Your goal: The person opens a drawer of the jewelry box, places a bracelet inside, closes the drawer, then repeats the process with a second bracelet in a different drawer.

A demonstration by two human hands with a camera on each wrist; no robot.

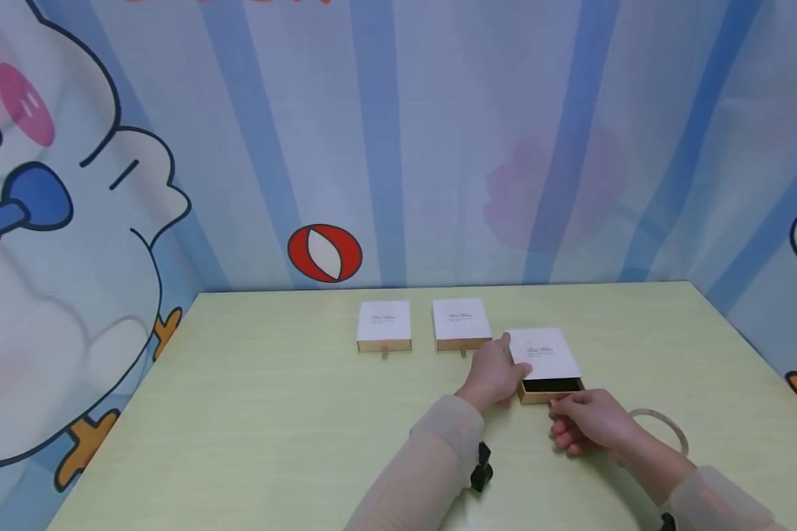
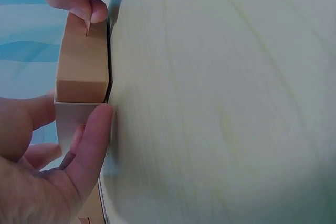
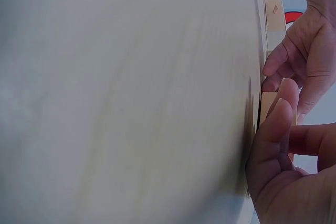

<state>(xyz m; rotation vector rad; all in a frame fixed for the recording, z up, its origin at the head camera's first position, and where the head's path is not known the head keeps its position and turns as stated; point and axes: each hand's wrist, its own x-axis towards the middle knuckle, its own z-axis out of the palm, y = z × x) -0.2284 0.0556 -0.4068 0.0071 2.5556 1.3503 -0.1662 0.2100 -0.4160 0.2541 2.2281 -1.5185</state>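
A white drawer box [image 1: 546, 350] with small print on its lid lies at the right of the table. Its tan drawer [image 1: 536, 397] is pulled partway out toward me, and a dark interior shows in the gap. My left hand [image 1: 493, 375] holds the white sleeve at its left side, the thumb over the top edge. At the drawer's front, my right hand [image 1: 590, 419] pinches the small pull tab [image 2: 87, 28] between thumb and finger, the other fingers curled below. In the right wrist view the fingers hide most of the drawer.
Two similar boxes, one at the left [image 1: 384, 321] and one in the middle [image 1: 461, 319], stand shut with tabs facing me. A pale curved band [image 1: 681, 434] is by my right wrist. The table [image 1: 239, 413] ends at a printed backdrop [image 1: 438, 147].
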